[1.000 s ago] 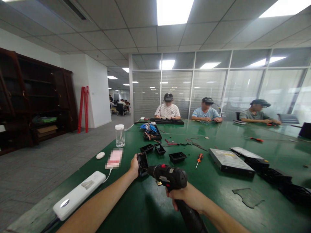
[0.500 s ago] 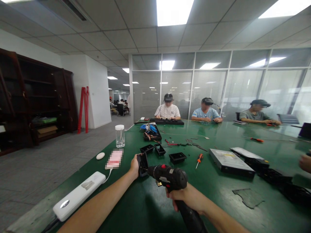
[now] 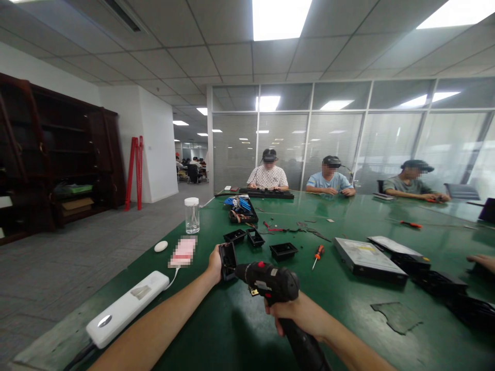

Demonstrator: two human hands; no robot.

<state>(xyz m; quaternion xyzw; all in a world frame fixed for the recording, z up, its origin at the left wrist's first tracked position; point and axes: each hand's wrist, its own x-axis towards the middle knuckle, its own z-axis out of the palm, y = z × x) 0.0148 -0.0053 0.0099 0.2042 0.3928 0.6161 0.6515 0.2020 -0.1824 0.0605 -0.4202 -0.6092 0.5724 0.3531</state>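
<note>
My left hand (image 3: 215, 265) grips a small black plastic box (image 3: 228, 256) by its left side, its open face turned towards the drill. In my right hand (image 3: 290, 312) is a black cordless drill (image 3: 268, 281), held by its handle. The drill's chuck points left, with its tip at the box's right edge; whether the bit touches a screw cannot be made out. Just beyond lie more black plastic boxes, one (image 3: 234, 236) at the left, another (image 3: 255, 237) beside it and a third (image 3: 283, 251) to the right.
An orange screwdriver (image 3: 318, 256) and a silver disc drive (image 3: 369, 260) lie to the right. A white power strip (image 3: 127, 308), a phone (image 3: 183, 251) and a clear jar (image 3: 192, 216) line the left edge. Co-workers sit across the green table; another person's hand (image 3: 481, 262) shows at far right.
My hands, the box and the drill hold almost the same position. The view has shifted slightly. At far right, the other person's hand has moved onto the black parts.
</note>
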